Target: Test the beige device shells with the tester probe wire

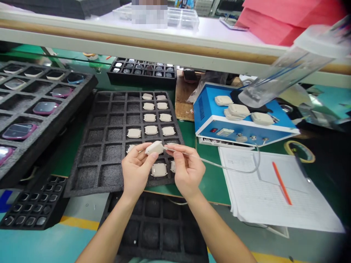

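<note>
My left hand (135, 173) pinches a beige watch case (154, 148), tilted, between thumb and fingers. My right hand (189, 171) grips the end of a thin transparent tube (216, 165), its tip at the right edge of the case. Whether the tip touches the case or goes into it, I cannot tell. Both hands are above a dark foam tray (96, 149), where several similar cases lie in the right-hand compartments. The tube runs in a loop to the front of a blue control box (207, 109); more beige cases (237, 111) rest on top of that box.
A foam tray (90, 86) of purple-rimmed watches stands at left. Printed sheets (246, 197) with a red pen (282, 182) lie at right, near a tape roll (299, 151). A transparent cylinder (287, 73) leans over the box. A shelf edge (164, 49) crosses above.
</note>
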Action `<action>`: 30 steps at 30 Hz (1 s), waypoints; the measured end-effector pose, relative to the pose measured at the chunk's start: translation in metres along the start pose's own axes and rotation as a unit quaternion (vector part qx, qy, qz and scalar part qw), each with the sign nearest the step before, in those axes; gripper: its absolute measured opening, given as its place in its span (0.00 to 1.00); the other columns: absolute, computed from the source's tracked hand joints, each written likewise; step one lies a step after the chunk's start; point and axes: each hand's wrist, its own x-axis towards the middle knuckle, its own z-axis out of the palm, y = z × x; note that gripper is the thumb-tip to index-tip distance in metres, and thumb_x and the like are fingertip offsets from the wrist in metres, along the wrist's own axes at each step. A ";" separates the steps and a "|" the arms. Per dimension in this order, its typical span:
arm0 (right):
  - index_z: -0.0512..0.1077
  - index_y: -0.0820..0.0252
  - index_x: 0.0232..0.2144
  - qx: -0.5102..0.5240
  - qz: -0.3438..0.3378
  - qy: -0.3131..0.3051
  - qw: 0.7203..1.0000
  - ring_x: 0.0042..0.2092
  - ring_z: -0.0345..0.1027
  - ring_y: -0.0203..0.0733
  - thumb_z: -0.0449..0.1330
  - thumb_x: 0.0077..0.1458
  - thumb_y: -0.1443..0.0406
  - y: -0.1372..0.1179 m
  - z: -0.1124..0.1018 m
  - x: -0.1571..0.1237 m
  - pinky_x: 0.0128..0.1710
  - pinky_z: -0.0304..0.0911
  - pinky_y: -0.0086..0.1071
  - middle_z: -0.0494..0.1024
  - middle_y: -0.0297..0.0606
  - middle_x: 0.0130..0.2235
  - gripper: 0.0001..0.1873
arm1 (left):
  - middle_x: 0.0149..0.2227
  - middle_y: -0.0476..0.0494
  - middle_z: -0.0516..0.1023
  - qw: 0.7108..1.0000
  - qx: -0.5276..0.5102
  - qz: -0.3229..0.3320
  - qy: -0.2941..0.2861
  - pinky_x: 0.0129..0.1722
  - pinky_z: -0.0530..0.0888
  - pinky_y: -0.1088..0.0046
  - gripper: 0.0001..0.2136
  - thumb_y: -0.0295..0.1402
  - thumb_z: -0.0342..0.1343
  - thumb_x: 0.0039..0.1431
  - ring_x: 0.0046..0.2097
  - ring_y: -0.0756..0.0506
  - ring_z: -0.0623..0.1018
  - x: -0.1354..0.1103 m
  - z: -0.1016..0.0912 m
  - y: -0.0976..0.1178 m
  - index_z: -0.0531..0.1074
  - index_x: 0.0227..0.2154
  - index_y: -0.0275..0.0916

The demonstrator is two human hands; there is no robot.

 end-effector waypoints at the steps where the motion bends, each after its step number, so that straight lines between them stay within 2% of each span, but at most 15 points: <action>1: 0.78 0.52 0.44 0.000 0.001 0.000 1.000 0.46 0.82 0.42 0.60 0.67 0.65 0.000 0.000 0.000 0.47 0.81 0.38 0.85 0.37 0.43 0.07 | 0.44 0.38 0.87 1.000 -0.001 0.004 0.000 0.47 0.83 0.66 0.17 0.34 0.73 0.51 0.46 0.40 0.86 0.000 0.000 0.000 0.79 0.43 0.37; 8: 0.78 0.53 0.43 -0.036 0.008 -0.002 0.999 0.45 0.82 0.44 0.60 0.67 0.62 0.000 -0.001 0.001 0.47 0.82 0.41 0.85 0.39 0.43 0.07 | 0.44 0.38 0.87 1.000 0.005 0.008 0.004 0.48 0.83 0.65 0.17 0.35 0.74 0.50 0.46 0.39 0.86 -0.001 0.001 -0.001 0.80 0.43 0.37; 17: 0.78 0.52 0.43 -0.019 0.005 -0.003 1.000 0.45 0.82 0.43 0.60 0.67 0.64 -0.001 0.000 0.001 0.46 0.82 0.39 0.85 0.37 0.43 0.07 | 0.44 0.37 0.86 1.000 0.016 0.008 0.003 0.50 0.82 0.62 0.18 0.36 0.74 0.50 0.46 0.38 0.86 -0.001 0.001 -0.001 0.79 0.43 0.37; 24: 0.78 0.53 0.43 -0.006 0.010 -0.007 1.000 0.45 0.82 0.43 0.60 0.67 0.64 -0.001 0.000 0.001 0.46 0.82 0.39 0.85 0.38 0.43 0.06 | 0.44 0.39 0.87 1.000 0.008 0.019 -0.001 0.48 0.82 0.68 0.16 0.33 0.73 0.51 0.45 0.41 0.86 -0.001 0.000 -0.002 0.80 0.43 0.38; 30: 0.76 0.54 0.41 -0.013 0.014 -0.005 1.000 0.45 0.83 0.45 0.60 0.66 0.61 -0.002 0.001 0.001 0.45 0.82 0.41 0.85 0.40 0.43 0.06 | 0.45 0.38 0.86 1.000 0.019 0.025 -0.005 0.50 0.82 0.64 0.16 0.35 0.73 0.51 0.46 0.39 0.86 -0.001 0.000 -0.002 0.80 0.43 0.38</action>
